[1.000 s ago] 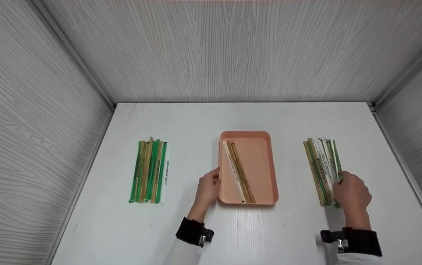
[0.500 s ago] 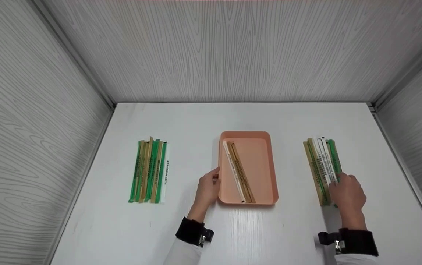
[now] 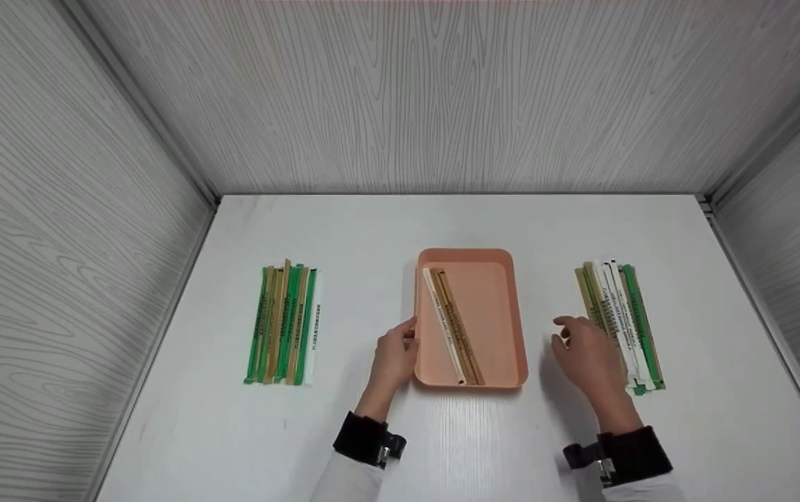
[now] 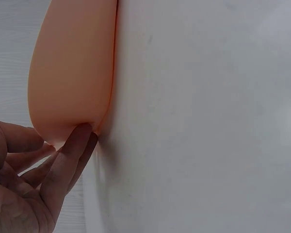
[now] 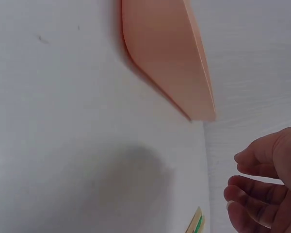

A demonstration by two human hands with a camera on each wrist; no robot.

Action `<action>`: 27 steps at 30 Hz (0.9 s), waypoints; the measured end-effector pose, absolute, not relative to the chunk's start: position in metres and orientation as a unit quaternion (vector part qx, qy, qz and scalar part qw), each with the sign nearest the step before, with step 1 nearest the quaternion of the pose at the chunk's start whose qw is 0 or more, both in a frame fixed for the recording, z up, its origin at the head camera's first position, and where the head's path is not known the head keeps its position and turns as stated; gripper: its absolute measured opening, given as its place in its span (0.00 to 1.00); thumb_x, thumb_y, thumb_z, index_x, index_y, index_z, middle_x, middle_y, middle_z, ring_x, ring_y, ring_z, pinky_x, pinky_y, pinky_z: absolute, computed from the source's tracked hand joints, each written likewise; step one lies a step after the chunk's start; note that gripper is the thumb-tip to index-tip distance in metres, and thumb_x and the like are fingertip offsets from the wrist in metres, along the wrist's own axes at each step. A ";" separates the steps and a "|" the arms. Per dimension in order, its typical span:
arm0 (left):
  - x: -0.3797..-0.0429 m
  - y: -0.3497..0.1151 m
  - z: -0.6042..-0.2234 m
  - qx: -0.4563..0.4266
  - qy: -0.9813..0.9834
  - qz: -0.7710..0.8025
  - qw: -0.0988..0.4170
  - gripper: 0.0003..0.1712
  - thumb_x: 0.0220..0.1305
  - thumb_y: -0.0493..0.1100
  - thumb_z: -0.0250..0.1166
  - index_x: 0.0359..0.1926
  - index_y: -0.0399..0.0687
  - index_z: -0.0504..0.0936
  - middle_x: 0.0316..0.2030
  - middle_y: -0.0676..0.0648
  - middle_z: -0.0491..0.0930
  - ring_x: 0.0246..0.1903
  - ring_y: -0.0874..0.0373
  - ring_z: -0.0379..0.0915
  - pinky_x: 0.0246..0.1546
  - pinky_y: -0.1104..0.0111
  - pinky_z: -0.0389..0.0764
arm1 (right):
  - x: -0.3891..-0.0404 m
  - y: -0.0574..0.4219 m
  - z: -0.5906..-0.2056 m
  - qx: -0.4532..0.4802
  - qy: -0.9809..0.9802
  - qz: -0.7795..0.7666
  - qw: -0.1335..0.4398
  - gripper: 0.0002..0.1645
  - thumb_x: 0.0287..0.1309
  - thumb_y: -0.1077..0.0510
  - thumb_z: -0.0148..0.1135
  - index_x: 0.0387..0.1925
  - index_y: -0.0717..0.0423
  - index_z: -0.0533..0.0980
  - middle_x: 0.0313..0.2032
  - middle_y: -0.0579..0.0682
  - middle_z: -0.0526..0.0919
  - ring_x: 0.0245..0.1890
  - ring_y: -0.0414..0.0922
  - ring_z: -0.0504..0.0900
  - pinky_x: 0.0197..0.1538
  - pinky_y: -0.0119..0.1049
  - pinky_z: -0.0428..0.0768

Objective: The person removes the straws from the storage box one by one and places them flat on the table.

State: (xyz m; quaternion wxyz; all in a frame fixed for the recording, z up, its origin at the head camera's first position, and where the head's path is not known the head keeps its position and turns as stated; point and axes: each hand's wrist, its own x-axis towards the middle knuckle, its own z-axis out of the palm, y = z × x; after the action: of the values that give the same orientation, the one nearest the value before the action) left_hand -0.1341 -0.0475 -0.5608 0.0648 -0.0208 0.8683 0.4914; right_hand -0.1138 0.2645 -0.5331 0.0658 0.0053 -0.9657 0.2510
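A shallow pink tray [image 3: 489,321] lies mid-table, with one white and several brown slim wrapped straws [image 3: 457,326] slanting across its left half. At the tray's left wall, my left hand [image 3: 394,355] touches the outside with its fingertips. The left wrist view shows those fingers [image 4: 68,165] nearly straight against the pink wall. My right hand [image 3: 589,354] hovers between the tray and the right-hand row of wrapped straws [image 3: 626,314], covering part of that row's left side. Its fingers are loosely bent with nothing between them, as the right wrist view of the hand [image 5: 269,182] also shows.
To the left, another row of green, brown and white wrapped straws [image 3: 282,324] lies side by side on the white table [image 3: 372,230]. Grey wood-grain panels [image 3: 400,97] stand at the back and both sides.
My right hand has let go of the right-hand straws and moved left toward the tray. Those straws now lie flatter, their lower ends uncovered. My left hand and the tray stay put.
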 end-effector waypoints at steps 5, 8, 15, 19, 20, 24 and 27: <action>-0.135 -0.048 -0.563 -0.013 0.868 0.493 0.060 0.26 0.67 0.30 0.56 0.66 0.37 0.71 0.47 0.40 0.81 0.43 0.52 0.80 0.43 0.60 0.80 | -0.114 0.230 -0.537 0.054 -0.962 0.259 0.064 0.16 0.58 0.63 0.65 0.49 0.61 0.81 0.31 0.51 0.80 0.29 0.46 0.78 0.28 0.42 0.76; -0.135 -0.047 -0.563 -0.013 0.866 0.497 0.061 0.26 0.67 0.30 0.57 0.66 0.37 0.71 0.46 0.40 0.81 0.43 0.52 0.80 0.42 0.60 0.80 | -0.113 0.214 -0.539 0.086 -0.956 0.273 0.065 0.18 0.57 0.65 0.64 0.50 0.59 0.81 0.31 0.50 0.79 0.29 0.45 0.78 0.29 0.41 0.76; -0.135 -0.048 -0.561 -0.019 0.867 0.494 0.062 0.26 0.67 0.31 0.56 0.66 0.38 0.71 0.47 0.40 0.81 0.43 0.52 0.80 0.43 0.60 0.80 | -0.112 0.191 -0.544 0.156 -0.943 0.290 0.046 0.18 0.59 0.64 0.64 0.52 0.57 0.80 0.34 0.49 0.78 0.30 0.43 0.77 0.32 0.40 0.77; -0.135 -0.048 -0.561 -0.018 0.867 0.494 0.062 0.26 0.68 0.31 0.57 0.66 0.38 0.72 0.47 0.40 0.82 0.44 0.52 0.80 0.43 0.60 0.80 | -0.114 0.180 -0.544 0.169 -0.941 0.291 0.027 0.16 0.58 0.65 0.66 0.49 0.59 0.81 0.35 0.50 0.78 0.32 0.46 0.80 0.33 0.41 0.79; -0.135 -0.048 -0.561 -0.018 0.867 0.495 0.062 0.26 0.68 0.31 0.57 0.66 0.38 0.72 0.47 0.40 0.82 0.43 0.52 0.80 0.43 0.60 0.80 | -0.114 0.177 -0.545 0.170 -0.942 0.287 0.022 0.16 0.58 0.65 0.66 0.49 0.59 0.81 0.35 0.50 0.79 0.33 0.47 0.81 0.33 0.42 0.80; -0.135 -0.048 -0.561 -0.015 0.866 0.495 0.063 0.26 0.67 0.30 0.56 0.67 0.38 0.71 0.46 0.40 0.82 0.42 0.53 0.80 0.41 0.61 0.80 | -0.116 0.169 -0.551 0.181 -0.947 0.264 0.009 0.16 0.55 0.65 0.69 0.47 0.59 0.81 0.33 0.50 0.79 0.31 0.46 0.81 0.31 0.40 0.79; -0.135 -0.048 -0.560 -0.014 0.867 0.494 0.063 0.27 0.67 0.30 0.56 0.66 0.37 0.71 0.46 0.40 0.82 0.40 0.53 0.80 0.40 0.61 0.80 | -0.117 0.164 -0.556 0.191 -0.951 0.244 0.013 0.16 0.54 0.65 0.70 0.47 0.58 0.81 0.30 0.49 0.77 0.27 0.42 0.78 0.27 0.37 0.77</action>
State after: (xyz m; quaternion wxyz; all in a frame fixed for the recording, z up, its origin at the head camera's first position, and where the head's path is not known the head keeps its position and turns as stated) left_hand -0.1346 -0.0481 -0.5602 0.0630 -0.0142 0.8671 0.4939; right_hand -0.1170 0.1638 -0.5562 0.0127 0.1914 -0.9507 0.2438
